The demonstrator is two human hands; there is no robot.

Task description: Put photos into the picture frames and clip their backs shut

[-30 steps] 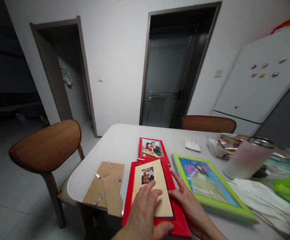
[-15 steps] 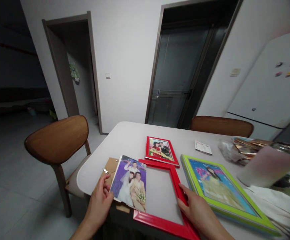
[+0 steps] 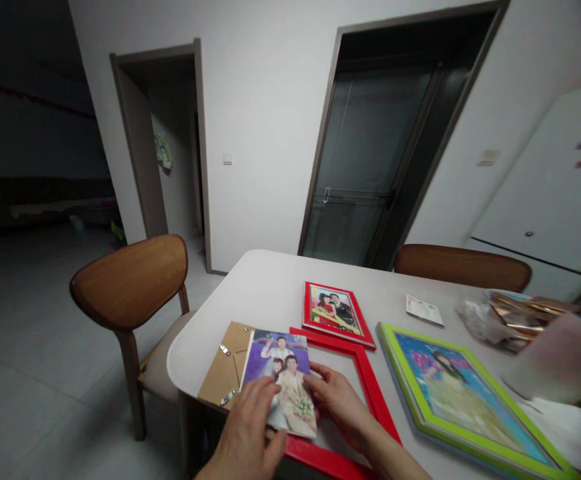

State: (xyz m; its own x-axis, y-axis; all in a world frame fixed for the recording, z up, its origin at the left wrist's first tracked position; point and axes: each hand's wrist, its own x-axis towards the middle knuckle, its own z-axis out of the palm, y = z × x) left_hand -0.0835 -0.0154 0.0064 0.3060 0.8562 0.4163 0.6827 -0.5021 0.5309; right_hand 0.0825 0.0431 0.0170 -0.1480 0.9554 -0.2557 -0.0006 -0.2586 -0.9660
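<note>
A photo print (image 3: 280,380) of a couple on a purple ground lies at the table's near edge, partly over an empty red frame (image 3: 367,393). My left hand (image 3: 250,433) rests on the print's lower left part, fingers on its face. My right hand (image 3: 337,403) grips the print's right edge, lying inside the red frame's opening. A brown cardboard frame backing (image 3: 223,370) with metal clips sits under the print's left side.
A small red framed photo (image 3: 335,313) and a large green framed picture (image 3: 450,393) lie on the white table (image 3: 265,293). A card (image 3: 424,311), a crumpled bag (image 3: 500,317) and a frosted jar (image 3: 560,357) sit right. Wooden chairs (image 3: 130,287) stand around.
The backing with a small photo was lifted out of the red frame and turned over as the couple print. My right hand left the frame's side and now holds the print.
</note>
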